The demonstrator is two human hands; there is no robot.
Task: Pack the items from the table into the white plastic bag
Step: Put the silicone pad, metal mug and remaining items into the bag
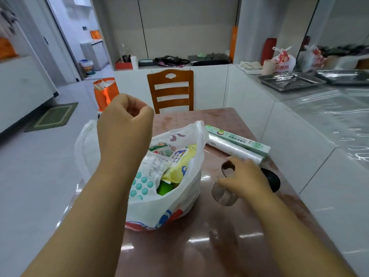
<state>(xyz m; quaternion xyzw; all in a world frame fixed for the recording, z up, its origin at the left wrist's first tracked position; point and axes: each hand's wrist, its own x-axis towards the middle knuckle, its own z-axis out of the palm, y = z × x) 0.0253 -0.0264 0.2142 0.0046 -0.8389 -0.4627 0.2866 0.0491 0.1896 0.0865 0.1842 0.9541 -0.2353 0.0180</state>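
The white plastic bag [159, 208] stands open on the reddish table [199, 246], filled with several packets, a yellow one [183, 166] on top. My left hand [125, 120] is raised above the bag's left side, fingers closed around one white handle loop [83, 148]. To the right of the bag, my right hand [243, 176] grips two brown cardboard tubes [223, 193] just above the table. A roll of cling film [235, 150] and its green box [237, 139] lie behind that hand. A dark object [271, 179] lies partly hidden under my right wrist.
A wooden chair [171, 90] stands at the table's far end. A white counter [319, 120] with metal trays [289, 81] runs along the right. An orange bag [104, 92] sits on the floor at the left, beyond a green mat [54, 116].
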